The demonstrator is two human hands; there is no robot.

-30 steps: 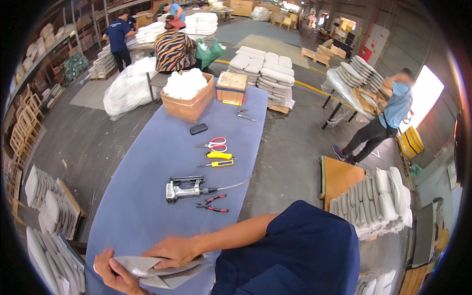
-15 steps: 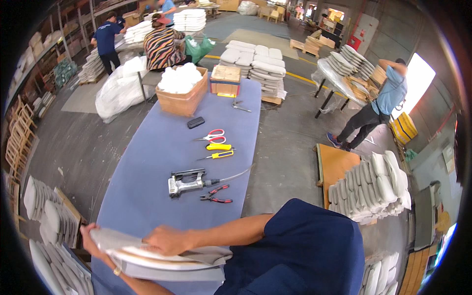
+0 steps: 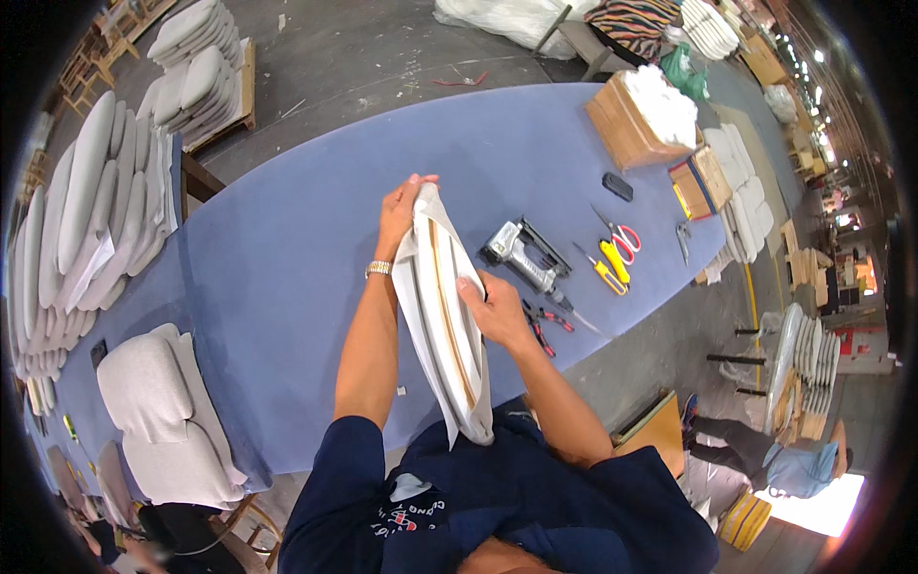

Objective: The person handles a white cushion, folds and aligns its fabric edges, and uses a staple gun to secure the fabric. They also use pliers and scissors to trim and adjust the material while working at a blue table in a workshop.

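Observation:
Between my hands is a grey fabric-covered seat pad (image 3: 417, 306), turned edge-on, with a thin wooden edge and white padding showing between loose fabric flaps. My left hand (image 3: 400, 215), with a watch on its wrist, grips the pad's far end. My right hand (image 3: 495, 304) is closed on its right side, thumb over the fabric. The near end of the pad reaches my dark blue shirt. Just right of my right hand, a metal staple gun (image 3: 528, 256) with a hose lies on the blue-covered table (image 3: 296, 230), beside red-and-black pliers (image 3: 545, 323).
Farther right lie scissors (image 3: 617, 234), yellow-handled tools (image 3: 612, 266) and a black block (image 3: 618, 186). A carton of white stuffing (image 3: 622, 122) stands at the table's far end. Grey pads (image 3: 158, 402) lie on the left, near tall pad stacks (image 3: 96, 210). A person (image 3: 803, 467) stands at right.
My view has swung left. The pad has turned from lying crosswise to pointing away from me, edge-on. Both hands still hold it; my left hand is now at its far end.

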